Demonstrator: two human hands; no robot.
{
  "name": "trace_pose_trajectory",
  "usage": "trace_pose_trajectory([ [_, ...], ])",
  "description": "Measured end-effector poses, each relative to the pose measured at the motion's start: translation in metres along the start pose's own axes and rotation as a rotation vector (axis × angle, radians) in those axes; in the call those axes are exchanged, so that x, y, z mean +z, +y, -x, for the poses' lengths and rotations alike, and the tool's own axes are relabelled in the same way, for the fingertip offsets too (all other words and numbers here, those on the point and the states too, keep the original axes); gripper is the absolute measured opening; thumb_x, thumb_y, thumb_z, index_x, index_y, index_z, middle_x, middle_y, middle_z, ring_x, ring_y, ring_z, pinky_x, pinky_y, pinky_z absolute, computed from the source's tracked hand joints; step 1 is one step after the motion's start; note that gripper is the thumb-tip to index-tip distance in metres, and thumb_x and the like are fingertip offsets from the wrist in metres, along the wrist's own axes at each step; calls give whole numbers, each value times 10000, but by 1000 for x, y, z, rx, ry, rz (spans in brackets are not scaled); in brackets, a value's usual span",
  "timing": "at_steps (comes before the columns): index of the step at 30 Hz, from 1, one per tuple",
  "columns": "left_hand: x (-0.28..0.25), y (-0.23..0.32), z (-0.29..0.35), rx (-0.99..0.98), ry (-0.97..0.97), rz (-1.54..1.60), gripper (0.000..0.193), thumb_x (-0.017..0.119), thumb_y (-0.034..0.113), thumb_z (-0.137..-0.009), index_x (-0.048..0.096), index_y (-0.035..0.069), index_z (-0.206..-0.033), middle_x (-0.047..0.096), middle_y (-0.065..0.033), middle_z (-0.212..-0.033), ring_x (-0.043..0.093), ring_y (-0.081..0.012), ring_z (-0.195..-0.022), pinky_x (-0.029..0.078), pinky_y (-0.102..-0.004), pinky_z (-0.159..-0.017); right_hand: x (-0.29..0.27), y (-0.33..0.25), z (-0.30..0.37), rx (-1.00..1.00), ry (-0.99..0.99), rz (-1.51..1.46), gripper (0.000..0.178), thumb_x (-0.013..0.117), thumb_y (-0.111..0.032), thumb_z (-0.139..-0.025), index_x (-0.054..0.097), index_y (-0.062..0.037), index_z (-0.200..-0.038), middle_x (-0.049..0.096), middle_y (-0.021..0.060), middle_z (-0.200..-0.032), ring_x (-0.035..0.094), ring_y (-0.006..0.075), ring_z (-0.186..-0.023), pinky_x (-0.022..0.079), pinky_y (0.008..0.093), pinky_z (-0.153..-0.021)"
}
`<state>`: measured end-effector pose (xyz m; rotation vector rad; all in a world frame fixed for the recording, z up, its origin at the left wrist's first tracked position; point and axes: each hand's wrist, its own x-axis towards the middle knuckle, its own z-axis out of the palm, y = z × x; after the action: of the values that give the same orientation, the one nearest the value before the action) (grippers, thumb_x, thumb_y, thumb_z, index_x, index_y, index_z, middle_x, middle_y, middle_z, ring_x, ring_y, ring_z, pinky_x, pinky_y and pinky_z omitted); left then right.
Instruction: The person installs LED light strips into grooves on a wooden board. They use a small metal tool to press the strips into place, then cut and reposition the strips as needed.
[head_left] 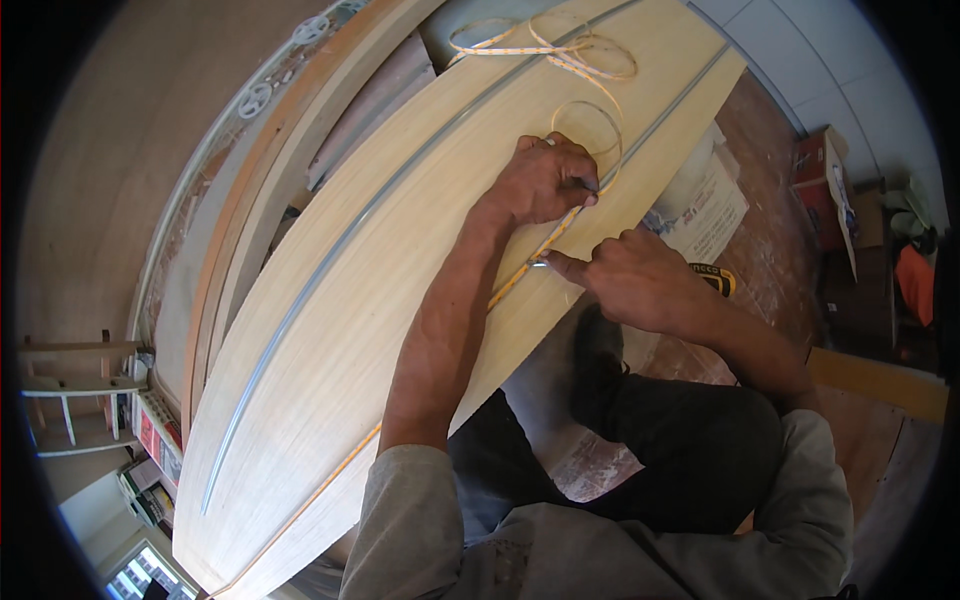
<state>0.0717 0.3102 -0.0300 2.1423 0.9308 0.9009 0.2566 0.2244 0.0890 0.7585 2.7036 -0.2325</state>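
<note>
A long pale wooden panel lies slantwise in front of me, with grey grooves running along it. A thin yellow-orange patterned strip follows the groove near the panel's right edge. Over that groove, my left hand pinches the strip between thumb and fingers. Just nearer to me is my right hand, its fingers curled and one digit pointed at the strip. A small shiny piece shows at that fingertip; its kind is hidden. Beyond my left hand, the strip's loose length lies in loops on the panel.
Wooden boards stand along the panel's left side. To the right, a printed sheet and a yellow-black tool lie low by the reddish floor. A red box sits at far right. My bent legs are beneath my right arm.
</note>
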Motion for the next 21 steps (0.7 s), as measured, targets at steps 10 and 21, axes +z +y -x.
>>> trace_pose_trajectory([
  [10, 2, -1, 3, -17, 2, 3, 110, 832, 201, -862, 751, 161, -924, 744, 38, -975, 662, -204, -1070, 346, -486, -1076, -20, -17, -9, -32, 1, 35, 359, 608, -107, -943, 706, 28, -1261, 748, 169, -816, 772, 333, -781, 601, 461, -695],
  [21, -4, -10, 1, 15, -13, 29, 138, 848, 181, -827, 758, 168, -931, 751, 41, -973, 658, -219, -1113, 375, -478, -1045, -23, 0, -11, -47, 61, 54, 275, 649, -107, -907, 758, -58, -1154, 753, 149, -825, 773, 323, -777, 606, 456, -670],
])
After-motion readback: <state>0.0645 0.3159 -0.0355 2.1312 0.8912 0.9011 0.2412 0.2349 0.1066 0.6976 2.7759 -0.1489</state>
